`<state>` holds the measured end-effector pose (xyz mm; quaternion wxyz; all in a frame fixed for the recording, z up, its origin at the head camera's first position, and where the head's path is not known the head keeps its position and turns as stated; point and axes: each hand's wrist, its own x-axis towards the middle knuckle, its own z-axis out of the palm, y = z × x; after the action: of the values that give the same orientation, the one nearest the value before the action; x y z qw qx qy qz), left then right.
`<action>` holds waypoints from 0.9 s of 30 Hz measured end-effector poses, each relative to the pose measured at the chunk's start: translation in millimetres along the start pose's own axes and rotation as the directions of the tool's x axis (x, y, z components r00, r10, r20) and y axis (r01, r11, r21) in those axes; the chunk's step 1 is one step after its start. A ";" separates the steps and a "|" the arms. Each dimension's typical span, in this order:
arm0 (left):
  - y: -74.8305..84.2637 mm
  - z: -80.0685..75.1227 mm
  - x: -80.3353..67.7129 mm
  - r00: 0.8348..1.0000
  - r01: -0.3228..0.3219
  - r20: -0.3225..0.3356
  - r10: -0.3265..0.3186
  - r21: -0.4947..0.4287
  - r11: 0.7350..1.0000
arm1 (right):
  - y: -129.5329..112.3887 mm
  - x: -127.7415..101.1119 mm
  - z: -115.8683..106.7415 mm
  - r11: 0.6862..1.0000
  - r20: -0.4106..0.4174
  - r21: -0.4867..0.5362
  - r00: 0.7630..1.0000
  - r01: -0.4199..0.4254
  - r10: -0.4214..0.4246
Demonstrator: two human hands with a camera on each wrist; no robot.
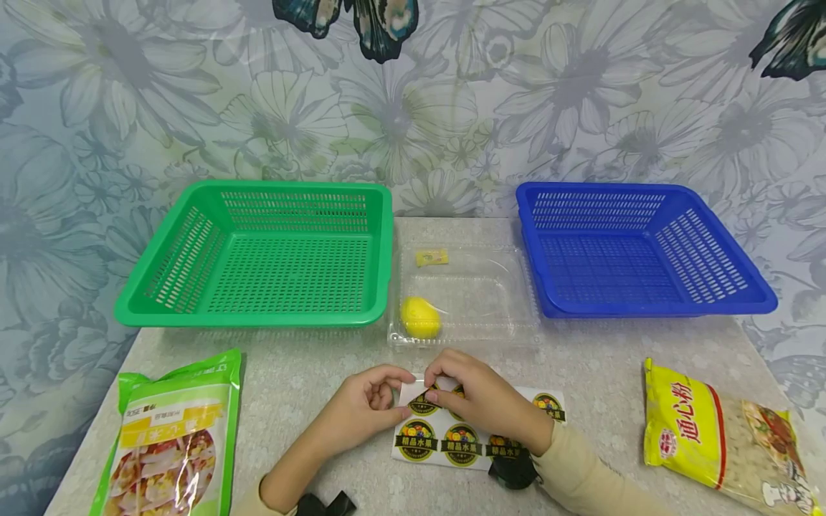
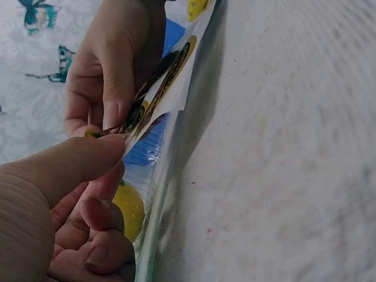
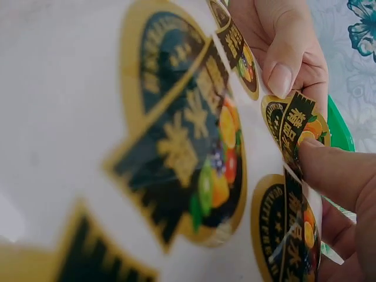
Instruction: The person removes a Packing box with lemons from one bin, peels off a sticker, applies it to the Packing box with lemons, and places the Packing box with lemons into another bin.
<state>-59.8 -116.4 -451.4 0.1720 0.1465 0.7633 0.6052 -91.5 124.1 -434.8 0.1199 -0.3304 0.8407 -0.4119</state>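
Observation:
A white sheet of round black-and-gold fruit stickers (image 1: pixel 461 441) is held up off the table at its far left part. My left hand (image 1: pixel 361 405) pinches the sheet's left edge between thumb and fingers. With thumb and index finger, my right hand (image 1: pixel 480 398) pinches the upper edge of one sticker (image 3: pixel 294 126) near that corner. The sticker seems partly lifted there, but the thumbs hide its far edge. Behind the hands, a yellow lemon (image 1: pixel 421 318) and a small yellow packet (image 1: pixel 432 257) lie in a clear plastic box (image 1: pixel 477 304).
A green basket (image 1: pixel 290 276) stands at the back left, a blue basket (image 1: pixel 600 265) at the back right. At the front left lies a green food bag (image 1: pixel 171 437), at the front right a yellow pasta bag (image 1: pixel 723 437). Patterned wall covering (image 1: pixel 413 107) rises behind the table.

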 end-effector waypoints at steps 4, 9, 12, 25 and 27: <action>1.0 0.2 -2.0 1.000 0.007 -0.009 -0.007 0.040 0.999 | -1.6 -1.6 0.7 0.999 -0.005 -0.023 0.999 0.038 -0.038; 1.0 0.7 -2.4 1.000 0.008 -0.011 -0.007 0.086 0.996 | -2.7 -2.5 2.0 0.996 -0.032 -0.037 0.996 0.087 -0.089; 1.1 1.2 -2.0 1.000 0.016 -0.012 -0.015 0.109 0.994 | -1.4 -3.1 2.8 0.991 -0.057 -0.061 0.991 0.117 -0.121; 1.3 -0.6 -2.3 1.000 0.006 -0.015 -0.003 0.244 0.970 | 3.4 -3.2 3.0 0.991 -0.063 0.008 0.989 0.131 -0.131; 1.5 -2.2 -2.6 1.000 0.008 -0.014 -0.004 0.269 0.963 | 3.1 -3.8 2.1 0.993 -0.054 0.068 0.994 0.100 -0.096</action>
<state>-58.4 -119.1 -449.3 0.1473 0.1622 0.8401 0.4962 -89.1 126.7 -438.8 0.0896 -0.3562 0.8111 -0.4552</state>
